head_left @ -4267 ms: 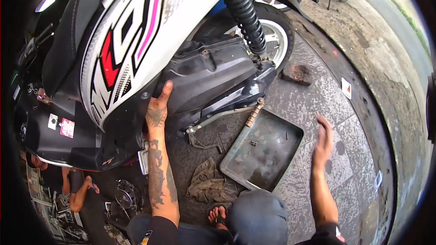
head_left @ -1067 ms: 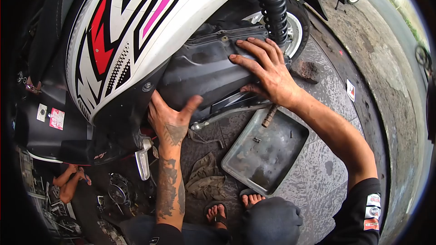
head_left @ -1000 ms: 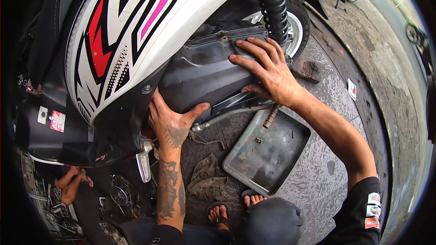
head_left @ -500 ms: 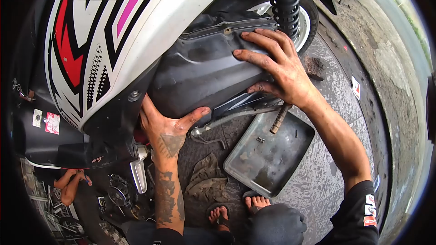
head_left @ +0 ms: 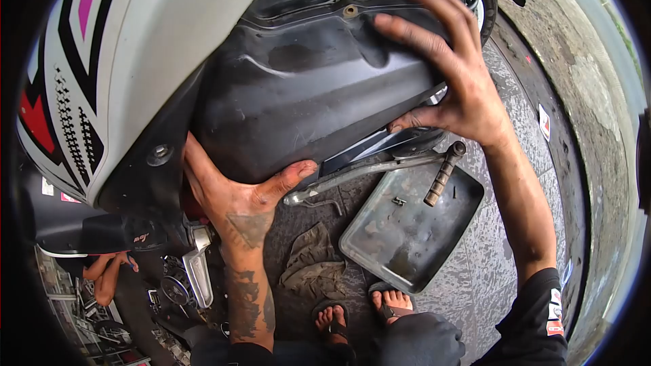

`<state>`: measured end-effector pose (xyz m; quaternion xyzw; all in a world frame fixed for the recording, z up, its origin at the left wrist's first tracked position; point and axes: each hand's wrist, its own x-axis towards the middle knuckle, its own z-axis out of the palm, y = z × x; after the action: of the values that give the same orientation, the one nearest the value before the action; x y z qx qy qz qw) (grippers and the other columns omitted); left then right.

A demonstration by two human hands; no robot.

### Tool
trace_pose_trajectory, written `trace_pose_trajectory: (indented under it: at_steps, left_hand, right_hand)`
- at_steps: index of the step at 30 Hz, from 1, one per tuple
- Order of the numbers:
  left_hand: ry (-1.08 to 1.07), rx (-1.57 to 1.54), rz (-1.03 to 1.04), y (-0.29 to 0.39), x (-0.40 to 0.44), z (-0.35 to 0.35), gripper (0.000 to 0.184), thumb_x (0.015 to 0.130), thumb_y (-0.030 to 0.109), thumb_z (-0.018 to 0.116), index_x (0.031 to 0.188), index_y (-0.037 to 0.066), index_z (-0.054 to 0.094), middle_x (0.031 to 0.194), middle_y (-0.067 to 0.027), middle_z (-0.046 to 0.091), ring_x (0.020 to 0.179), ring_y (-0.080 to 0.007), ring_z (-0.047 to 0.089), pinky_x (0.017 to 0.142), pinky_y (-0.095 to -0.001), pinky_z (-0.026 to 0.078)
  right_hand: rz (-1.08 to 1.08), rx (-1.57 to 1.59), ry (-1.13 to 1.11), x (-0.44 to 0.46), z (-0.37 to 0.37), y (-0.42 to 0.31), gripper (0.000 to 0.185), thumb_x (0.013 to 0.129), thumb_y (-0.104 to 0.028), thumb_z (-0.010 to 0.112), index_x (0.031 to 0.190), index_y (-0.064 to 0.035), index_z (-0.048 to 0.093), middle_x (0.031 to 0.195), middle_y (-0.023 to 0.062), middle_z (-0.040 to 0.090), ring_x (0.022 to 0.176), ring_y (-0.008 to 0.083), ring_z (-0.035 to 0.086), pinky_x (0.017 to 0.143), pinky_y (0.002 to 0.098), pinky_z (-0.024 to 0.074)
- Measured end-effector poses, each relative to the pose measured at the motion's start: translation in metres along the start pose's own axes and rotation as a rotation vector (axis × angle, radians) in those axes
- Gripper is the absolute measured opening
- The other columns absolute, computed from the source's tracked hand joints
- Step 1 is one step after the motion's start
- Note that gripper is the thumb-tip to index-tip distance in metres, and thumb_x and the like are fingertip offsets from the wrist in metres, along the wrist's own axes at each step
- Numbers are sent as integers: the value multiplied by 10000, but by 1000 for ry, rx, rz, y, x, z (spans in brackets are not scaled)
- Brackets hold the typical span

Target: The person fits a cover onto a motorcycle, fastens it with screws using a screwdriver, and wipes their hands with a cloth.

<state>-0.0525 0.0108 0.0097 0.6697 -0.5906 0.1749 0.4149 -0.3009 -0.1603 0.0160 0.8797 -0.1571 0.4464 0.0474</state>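
Cover [head_left: 298, 95]: a long, black moulded casing with a dull sheen, its surface lightly scuffed and smudged. Pose: lengthwise along the scooter's flank, slanting gently upward from left to right, broad outer face toward the viewer. Position: below the slanted lower edge of the scooter's white side panel [head_left: 193, 13] — the bulky, rounded end at left, the opposite end partly hidden at right. A raised crease runs along the face; a brass-coloured ringed hole [head_left: 350, 11] marks the upper rim. Visible shell unbroken — whether fastened or loose cannot be determined.
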Motion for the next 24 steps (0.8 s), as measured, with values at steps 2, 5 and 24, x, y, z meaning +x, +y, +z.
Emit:
trace_pose_trajectory:
  at_steps: [2, 5, 24]
  left_hand:
    - [12, 33, -31, 15, -17, 2, 1170, 661, 502, 858, 1483, -60, 243, 1492, -281, 306, 1393, -395, 326, 1156, -472, 253]
    - [166, -103, 323, 47, -70, 28, 739, 876, 170, 616, 1484, -40, 251, 1504, -309, 217, 1398, -424, 282, 1121, -518, 289]
    - [129, -2205, -886, 126, -14, 88, 485, 937, 319, 655, 1343, 111, 491, 1367, -7, 509, 1311, -145, 403, 1149, -354, 273]
  right_hand:
    - [34, -32, -29, 1, -2, -2, 1022, 421, -560, 808, 1357, -219, 580, 1488, 143, 420, 1360, 351, 405, 1136, 516, 292]
    - [64, -88, -134, 6, -10, -1, 1115, 413, -550, 844, 1413, -179, 518, 1526, 163, 366, 1393, 362, 366, 1148, 520, 277]
    - [123, 51, -497, 62, -9, 23, 802, 909, -671, 468, 1478, -109, 402, 1454, 230, 436, 1381, 385, 381, 1147, 461, 310]
